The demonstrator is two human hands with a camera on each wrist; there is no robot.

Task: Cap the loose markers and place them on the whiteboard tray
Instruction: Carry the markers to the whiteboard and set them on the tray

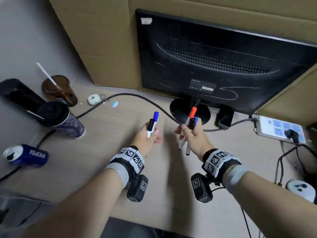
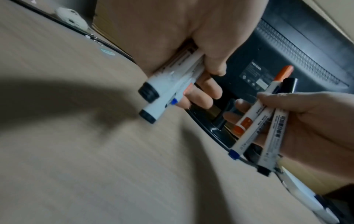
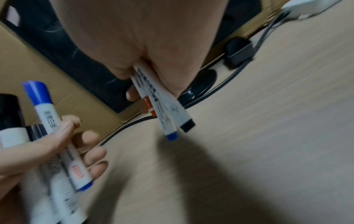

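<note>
My left hand [image 1: 147, 136] grips a bundle of white markers upright above the desk: one with a blue cap [image 1: 156, 115], one with a black cap [image 1: 151, 124]. In the left wrist view their black butt ends [image 2: 148, 93] stick out below my fingers. My right hand [image 1: 193, 136] grips three capped markers just to the right: red cap [image 1: 193, 112], black cap [image 1: 191, 123], blue cap [image 1: 196, 119]. Their tail ends, blue [image 3: 172, 136] and black [image 3: 187, 125], hang below my palm. The hands are a short gap apart. No whiteboard tray shows in any view.
The back of a black monitor [image 1: 223, 57] stands ahead against cardboard. A black cable [image 1: 137, 97] crosses the wooden desk [image 1: 103, 160]. At the left are a lidded cup [image 1: 58, 117], a brown cup with a straw [image 1: 58, 90] and a Pepsi can [image 1: 27, 156]. A power strip [image 1: 281, 129] lies at the right.
</note>
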